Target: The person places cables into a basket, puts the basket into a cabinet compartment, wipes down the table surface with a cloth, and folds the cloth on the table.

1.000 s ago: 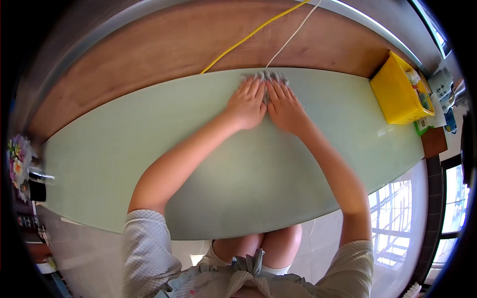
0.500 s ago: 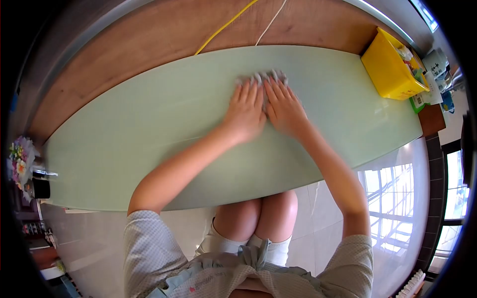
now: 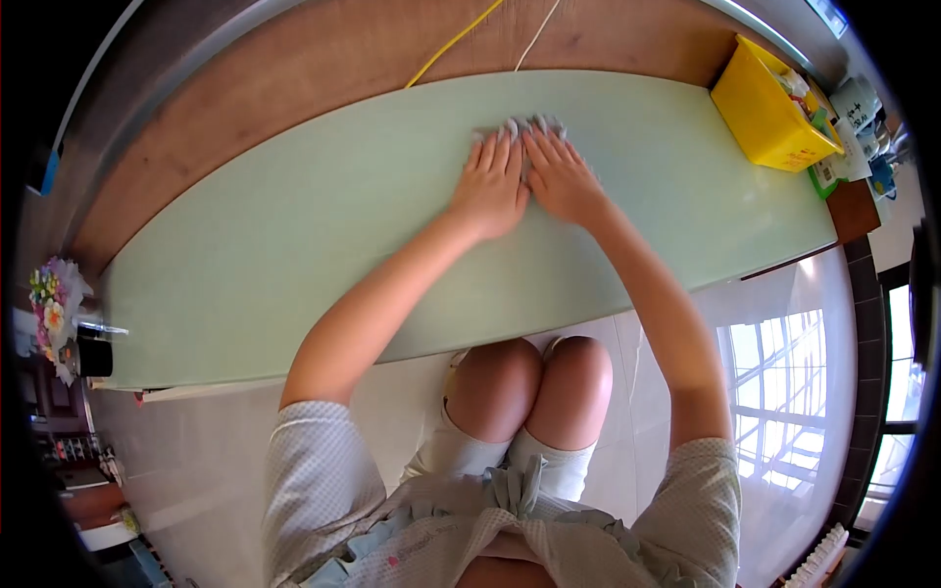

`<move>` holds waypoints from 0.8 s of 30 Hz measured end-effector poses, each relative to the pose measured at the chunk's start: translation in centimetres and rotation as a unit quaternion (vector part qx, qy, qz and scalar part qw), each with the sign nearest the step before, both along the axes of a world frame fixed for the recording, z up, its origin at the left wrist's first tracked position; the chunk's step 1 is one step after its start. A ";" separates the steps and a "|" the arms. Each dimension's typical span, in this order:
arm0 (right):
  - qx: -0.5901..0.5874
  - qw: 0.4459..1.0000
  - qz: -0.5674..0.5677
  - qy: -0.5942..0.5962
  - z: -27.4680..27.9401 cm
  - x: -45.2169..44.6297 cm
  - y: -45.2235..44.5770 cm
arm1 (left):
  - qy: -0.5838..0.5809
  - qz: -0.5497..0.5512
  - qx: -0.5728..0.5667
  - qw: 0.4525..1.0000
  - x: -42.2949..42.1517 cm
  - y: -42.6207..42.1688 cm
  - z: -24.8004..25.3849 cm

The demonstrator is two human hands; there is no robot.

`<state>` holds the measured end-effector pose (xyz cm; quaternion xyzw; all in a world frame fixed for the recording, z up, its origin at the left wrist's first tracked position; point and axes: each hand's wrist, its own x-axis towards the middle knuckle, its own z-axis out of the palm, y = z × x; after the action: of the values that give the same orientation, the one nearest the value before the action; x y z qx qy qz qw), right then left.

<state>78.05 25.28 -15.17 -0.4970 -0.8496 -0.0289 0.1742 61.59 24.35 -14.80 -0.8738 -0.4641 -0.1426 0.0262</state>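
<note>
A crumpled grey cloth (image 3: 547,124) lies on the pale green tabletop (image 3: 294,216), toward its far edge. Both palms face down over it, side by side, so most of the cloth is hidden. My left hand (image 3: 490,186) rests flat with fingers stretched forward, their tips on the cloth. Beside it, my right hand (image 3: 564,178) also lies flat, fingers extended and slightly spread on the cloth. Grey folds show past the fingertips and between the two hands. Neither hand's fingers wrap around the cloth.
At the far right corner stands a yellow bin (image 3: 769,108) with mixed items inside. A flower arrangement (image 3: 54,309) and a black holder (image 3: 95,357) are at the left end. A yellow cable (image 3: 451,44) and a white cable (image 3: 537,37) hang against the wooden back panel (image 3: 323,73).
The whole view has shifted, so the table and hands appear higher and the knees farther right. Both hands stay on the cloth, which sits slightly nearer the table's far edge.
</note>
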 end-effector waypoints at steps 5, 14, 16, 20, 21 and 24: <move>0.015 0.999 -0.027 -0.008 -0.2 0.1 -0.7 | -0.006 0.029 0.015 0.999 0.6 -0.3 -0.3; -0.027 1.000 0.000 -0.004 2.4 5.9 -14.1 | 0.018 -0.036 0.003 0.999 5.7 -12.5 1.3; -0.014 1.000 0.001 -0.003 2.7 6.2 -16.2 | -0.005 -0.050 0.020 0.999 6.1 -14.3 1.0; 0.027 0.999 -0.030 0.007 2.0 5.2 -18.2 | -0.039 -0.056 0.032 0.997 5.9 -16.0 0.7; 0.036 0.999 -0.037 0.012 1.8 4.8 -18.5 | -0.046 -0.053 0.029 0.997 5.6 -16.5 0.8; 0.060 0.997 -0.033 0.030 0.8 1.2 -20.0 | -0.055 -0.012 0.022 0.998 2.6 -19.0 1.0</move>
<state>79.27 5.31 -14.33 -0.5141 -0.8238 -0.0703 0.2282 64.16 5.39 -13.75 -0.8695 -0.4508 -0.2008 0.0177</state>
